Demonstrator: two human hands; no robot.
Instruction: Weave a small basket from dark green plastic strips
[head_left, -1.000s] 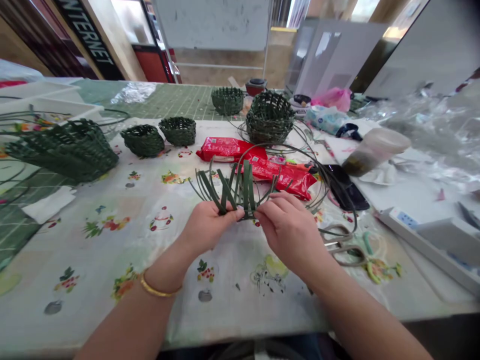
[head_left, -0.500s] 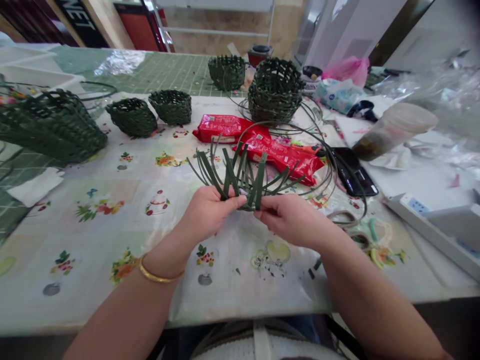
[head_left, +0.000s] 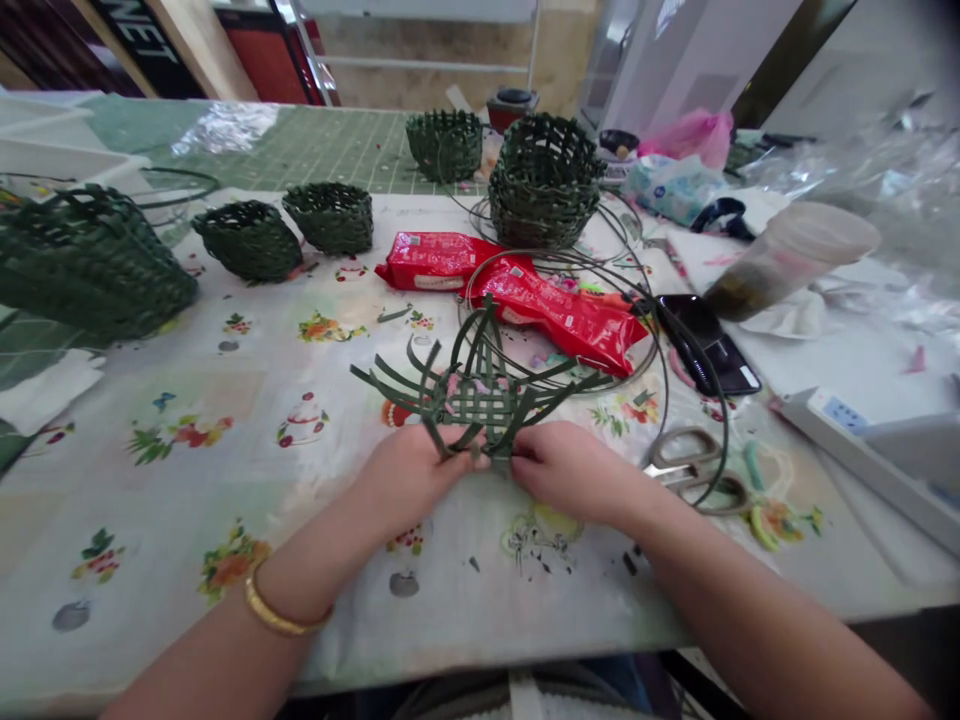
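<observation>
Behind the woven green strip piece (head_left: 480, 395) held over the floral tablecloth (head_left: 135, 510), round green woven baskets (head_left: 544, 185) stand beyond crinkled red foil packets (head_left: 555, 320); grey metal scissors (head_left: 694, 470) lie to its right.

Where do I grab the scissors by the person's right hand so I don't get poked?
Take the scissors by their two round loop handles, coming from the right. That side is away from the right hand, which is holding the green weaving. The blades seem to point toward that hand, so the loops look safest. Watch the dark wire curving close by.
</observation>
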